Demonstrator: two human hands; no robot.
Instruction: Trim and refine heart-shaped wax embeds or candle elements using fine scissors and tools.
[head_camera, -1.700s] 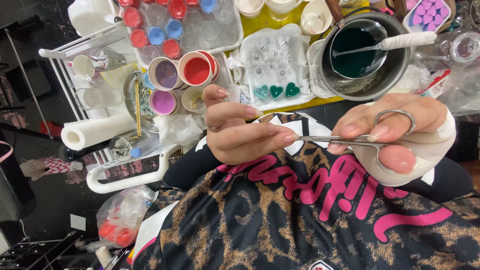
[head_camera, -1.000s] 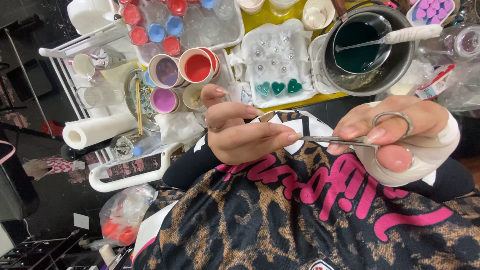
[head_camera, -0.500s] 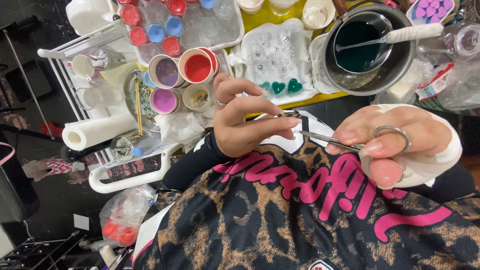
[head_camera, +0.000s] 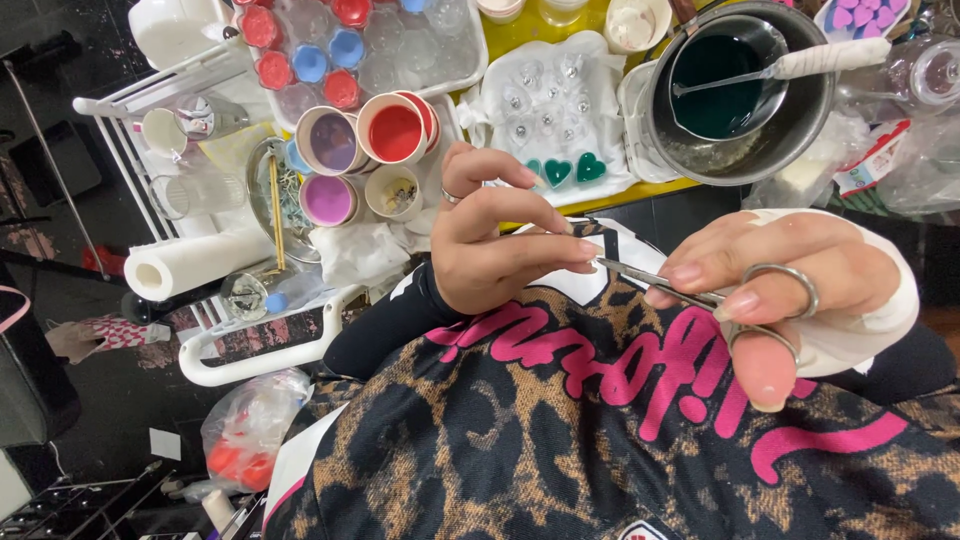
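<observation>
My left hand (head_camera: 490, 250) wears a ring, and its thumb and forefinger are pinched together at the tip of a pair of small steel scissors (head_camera: 650, 282). What lies between those fingertips is too small to tell. My right hand (head_camera: 810, 275) holds the scissors, with thumb and a finger through the loops. The blades point left and are nearly closed. Both hands hover above my leopard-print shirt with pink lettering (head_camera: 600, 440).
At the back stands a metal pot (head_camera: 800, 135) of dark green liquid with a spoon (head_camera: 800, 65) in it. Nearby are a clear mould holding green hearts (head_camera: 570, 170), a red cup (head_camera: 395, 130), a purple cup (head_camera: 330, 140), a paper roll (head_camera: 190, 265) and a white rack (head_camera: 250, 360).
My left fingers have uncurled and lifted. My right hand has dropped and tilted, so the scissor blades now slant up toward my left fingertips.
</observation>
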